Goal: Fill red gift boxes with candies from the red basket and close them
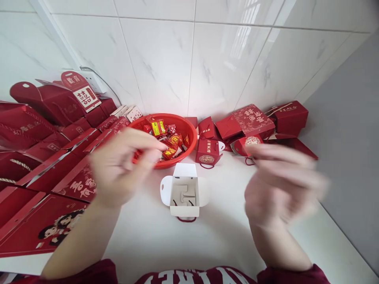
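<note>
"How does the left hand's [122, 167] grip look?"
"Blurred. It's loosely curled, thumb and forefinger close together, at ten o'clock from the open white box [184, 199], overlapping the red basket [192, 138] in view. I can't tell whether it holds anything."
"And the right hand [281, 187]?"
"Three o'clock from that box, fingers bent and smeared by motion; I can't tell there either."
"Where's the box?"
"Mid-surface [219, 240], flaps spread. The basket of wrapped sweets [171, 152] sits at eleven o'clock from it, a small red box [207, 151] at one."
</note>
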Motion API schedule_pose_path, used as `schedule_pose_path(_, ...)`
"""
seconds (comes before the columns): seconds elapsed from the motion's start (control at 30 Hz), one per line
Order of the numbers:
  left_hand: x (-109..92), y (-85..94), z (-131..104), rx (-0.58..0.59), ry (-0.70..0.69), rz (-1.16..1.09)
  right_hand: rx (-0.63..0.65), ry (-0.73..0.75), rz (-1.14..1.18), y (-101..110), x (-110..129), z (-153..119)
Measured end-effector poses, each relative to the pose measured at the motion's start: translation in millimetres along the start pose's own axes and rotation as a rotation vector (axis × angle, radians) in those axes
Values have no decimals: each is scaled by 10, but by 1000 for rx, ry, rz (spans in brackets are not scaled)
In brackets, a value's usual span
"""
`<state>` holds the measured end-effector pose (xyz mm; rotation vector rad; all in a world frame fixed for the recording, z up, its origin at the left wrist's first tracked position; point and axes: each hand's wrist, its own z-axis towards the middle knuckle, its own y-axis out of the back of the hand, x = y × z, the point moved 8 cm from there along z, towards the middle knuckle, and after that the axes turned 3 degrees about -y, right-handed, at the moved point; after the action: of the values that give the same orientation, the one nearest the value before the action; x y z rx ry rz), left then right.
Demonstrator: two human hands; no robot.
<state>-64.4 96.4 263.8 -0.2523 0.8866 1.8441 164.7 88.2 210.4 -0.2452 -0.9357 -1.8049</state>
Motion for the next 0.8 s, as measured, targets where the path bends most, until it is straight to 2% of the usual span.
schedule_pose_path(0.07, 104, -365, -179, 177, 16, -15, 120, 23, -15, -240, -24, 42)
schedule_pose_path(0.1, 186, -578, -314, 300, 46, -14, 222, 29, -36, -426, -69, 34)
schedule_pose_path(0.17, 369, -877, -598, 431, 107, 27, 452, 21, -96, -843, -229, -58)
schedule_pose_path(0.23, 538, -1043, -845, 482, 144, 72, 538, -71, -173, -1124, -472, -159)
schedule_pose_path(0.3, 686, -1147, -1050, 521, 170, 56, 601, -185, -181, -1301, -685, -256)
schedule_pose_path(0.37, 807, -1219, -1211, 530, 176, -33, 636, -260, -155, -1367, -807, -300)
schedule_pose_path(0.47, 990, -1277, -1388, 437, 213, -238, 636, -298, -28, -1349, -852, -259)
schedule_pose_path(0.53, 1127, -1339, -1497, 383, 308, -422, 631, -333, 82, -1341, -877, -228)
schedule_pose_path(0.6, 1227, -1426, -1585, 381, 418, -597, 626, -367, 128, -1357, -919, -230)
schedule_pose_path(0.67, 1276, -1471, -1613, 389, 483, -683, 618, -382, 121, -1379, -951, -249)
schedule_pose_path(0.8, 1305, -1447, -1555, 398, 483, -682, 531, -336, 27, -1288, -911, -123)
